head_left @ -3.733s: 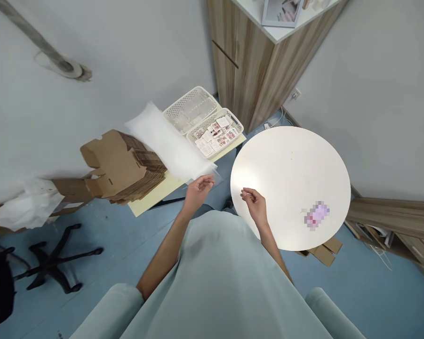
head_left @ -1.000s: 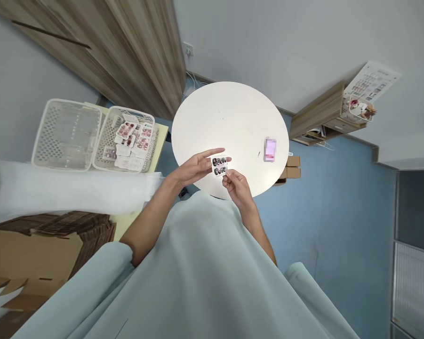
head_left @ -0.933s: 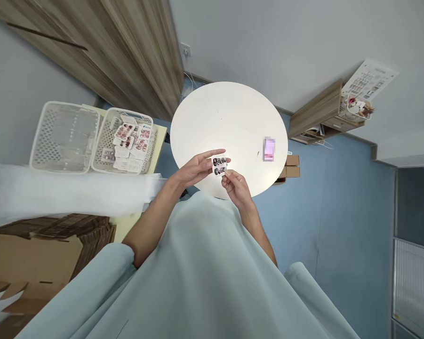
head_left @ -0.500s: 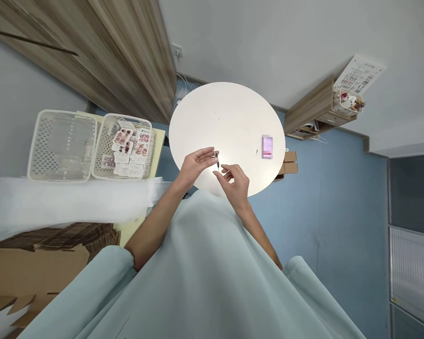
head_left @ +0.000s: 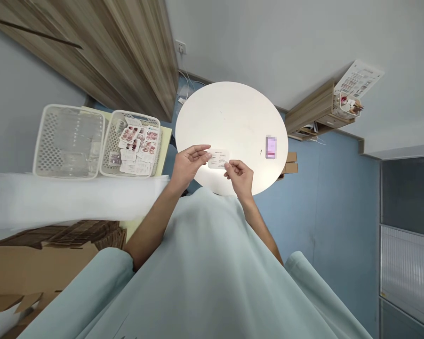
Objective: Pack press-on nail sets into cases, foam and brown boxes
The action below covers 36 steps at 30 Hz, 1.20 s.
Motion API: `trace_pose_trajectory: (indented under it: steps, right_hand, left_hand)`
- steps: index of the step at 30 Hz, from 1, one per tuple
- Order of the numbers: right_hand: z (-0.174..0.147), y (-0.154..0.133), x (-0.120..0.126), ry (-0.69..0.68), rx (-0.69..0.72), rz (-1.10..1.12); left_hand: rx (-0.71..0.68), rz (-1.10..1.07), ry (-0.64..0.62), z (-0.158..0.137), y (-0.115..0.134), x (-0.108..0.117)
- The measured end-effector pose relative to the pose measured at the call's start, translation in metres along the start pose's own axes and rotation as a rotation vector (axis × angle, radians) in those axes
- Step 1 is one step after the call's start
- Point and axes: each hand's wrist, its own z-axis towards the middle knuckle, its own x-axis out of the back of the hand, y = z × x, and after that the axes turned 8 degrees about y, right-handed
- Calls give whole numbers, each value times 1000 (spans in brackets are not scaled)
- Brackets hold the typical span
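A small white card [head_left: 218, 159] with rounded corners and lines of fine print is held up over the round white table [head_left: 233, 106]. My left hand [head_left: 189, 165] pinches its left edge, thumb at the upper left corner and the other fingers stretched out beside it. At the lower right corner my right hand [head_left: 240, 176] grips the card between thumb and curled fingers. The printed side faces me, and its text is too small to read.
A phone [head_left: 271, 147] with a lit screen lies on the table's right side. To the left, a white basket [head_left: 108, 162] holds several cards with coloured nail-like pieces, beside another basket [head_left: 38, 155] with clear plastic. Cardboard [head_left: 56, 266] is stacked at lower left.
The card has turned from nearly edge-on to showing its printed face. My right hand, apart from it before, has closed on its lower right corner. My left hand has shifted slightly left.
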Motion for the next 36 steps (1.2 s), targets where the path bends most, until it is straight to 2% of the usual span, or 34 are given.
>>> trace_pose_trajectory:
  steps: [7, 9, 13, 16, 18, 20, 23, 25, 30, 36]
  right_hand:
    - [0, -2, -11, -44, -55, 61]
    - [1, -3, -9, -91, -66, 93]
    - [2, -1, -3, -257, -98, 162]
    - [2, 3, -2, -338, -144, 168]
    - [1, 6, -4, -340, -156, 154]
    - [0, 8, -6, -286, -129, 117]
    - [-5, 6, -7, -114, 20, 5]
    - [-9, 3, -7, -47, 149, -77]
    - [-16, 4, -12, -45, 389, -262]
    - [-10, 11, -17, 26, 458, -311]
  left_hand:
    - [36, -53, -44, 1, 6, 17]
    - [101, -107, -145, 2, 7, 22]
    - [209, -203, -430, 5, 8, 28]
    - [225, -242, -498, 3, 7, 25]
    - [225, -255, -482, 1, 6, 21]
    - [224, -249, -438, -1, 4, 17]
    - [213, -206, -322, -4, 3, 12]
    - [190, -171, -234, -5, 3, 9]
    - [124, -108, -117, -7, 2, 1]
    - [99, -87, -100, -8, -4, -5]
